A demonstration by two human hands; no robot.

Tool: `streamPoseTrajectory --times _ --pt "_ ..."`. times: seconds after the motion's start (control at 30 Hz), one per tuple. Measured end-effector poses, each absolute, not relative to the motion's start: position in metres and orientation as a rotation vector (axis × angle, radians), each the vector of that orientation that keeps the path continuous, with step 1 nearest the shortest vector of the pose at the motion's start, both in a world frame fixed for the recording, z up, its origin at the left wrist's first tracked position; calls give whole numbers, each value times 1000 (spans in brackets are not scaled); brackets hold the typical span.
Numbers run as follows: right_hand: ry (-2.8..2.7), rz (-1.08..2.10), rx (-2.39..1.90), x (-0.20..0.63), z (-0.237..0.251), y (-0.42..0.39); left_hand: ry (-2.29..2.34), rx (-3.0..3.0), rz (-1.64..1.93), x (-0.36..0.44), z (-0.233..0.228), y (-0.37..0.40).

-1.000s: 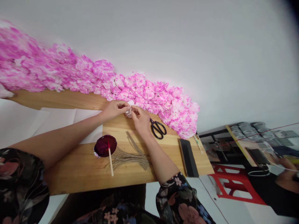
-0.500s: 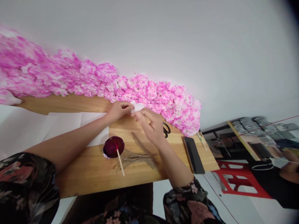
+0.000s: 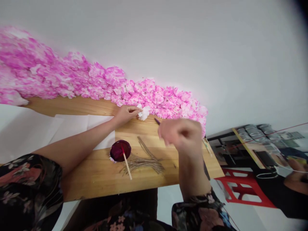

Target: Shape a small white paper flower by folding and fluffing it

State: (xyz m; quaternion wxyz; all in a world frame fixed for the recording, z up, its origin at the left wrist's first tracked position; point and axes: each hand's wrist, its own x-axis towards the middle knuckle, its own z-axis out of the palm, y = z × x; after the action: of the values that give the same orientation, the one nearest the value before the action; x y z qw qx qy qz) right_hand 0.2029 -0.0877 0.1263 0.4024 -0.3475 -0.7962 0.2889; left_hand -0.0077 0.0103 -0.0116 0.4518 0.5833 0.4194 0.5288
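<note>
A person's left hand (image 3: 126,114) pinches a small white paper flower (image 3: 144,112) beside the pink blooms (image 3: 101,81) on the wooden tabletop (image 3: 96,175); the blurred right hand (image 3: 180,134) hovers loosely curled, its grip unclear.

Both arms are bare below short dark sleeves (image 3: 26,183) printed with pink, red and pale flowers; no rings or watch show.

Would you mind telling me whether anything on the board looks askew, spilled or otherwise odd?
Nothing looks spilled or damaged. The stick leans out of the dish of dark red liquid, resting on the board. The twine lies in a loose fan beside it. The left hand pinches a white paper flower.
</note>
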Motion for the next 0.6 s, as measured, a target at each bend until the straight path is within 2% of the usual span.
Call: streamPoseTrajectory --times 0.07,0.13,0.23,0.4,0.6 --pt "-1876 661 -1034 194 108 -52 1029 1449 1308 -7 -11 10" --pt "-1810 460 -1197 189 83 -26 1030 1474 1310 -7 -11 10" --pt "-1949 248 -1333 188 45 -11 1028 1513 1304 -6 -14 12" --pt "-2122 208 -1305 191 21 -12 1007 1558 1285 -7 -17 12" --pt "-2039 290 -1325 192 14 -7 988 1581 1272 -6 -13 10"
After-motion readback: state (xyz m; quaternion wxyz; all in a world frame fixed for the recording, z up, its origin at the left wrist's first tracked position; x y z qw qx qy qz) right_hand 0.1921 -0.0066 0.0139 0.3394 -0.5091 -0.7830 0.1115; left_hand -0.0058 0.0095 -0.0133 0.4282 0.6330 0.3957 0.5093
